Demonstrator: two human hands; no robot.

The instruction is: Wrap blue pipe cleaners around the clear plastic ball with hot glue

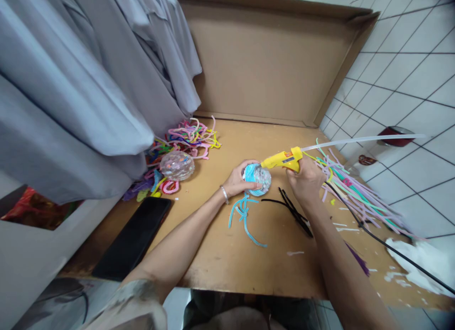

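My left hand (237, 179) is wrapped round a clear faceted ball (263, 179), partly covered with blue pipe cleaner (251, 173). Held by its handle in my right hand (308, 182) is a yellow glue gun (283, 159). Its nozzle points left and reaches the top of the ball, at the blue wrapping; whether it touches cannot be made out. A long translucent glue stick (355, 141) sticks out of its back. Just below the ball lie loose blue pipe cleaners (244, 211) on the wooden table.
Another clear ball (177, 165) rests by a heap of colourful pipe cleaners (192, 136) at left. A black phone (133, 237) lies nearer. Black pipe cleaners (295, 211), a pastel bundle (359, 192), the black cord (384, 244) and white tissue (419, 263) are at right; cardboard (270, 59) stands behind.
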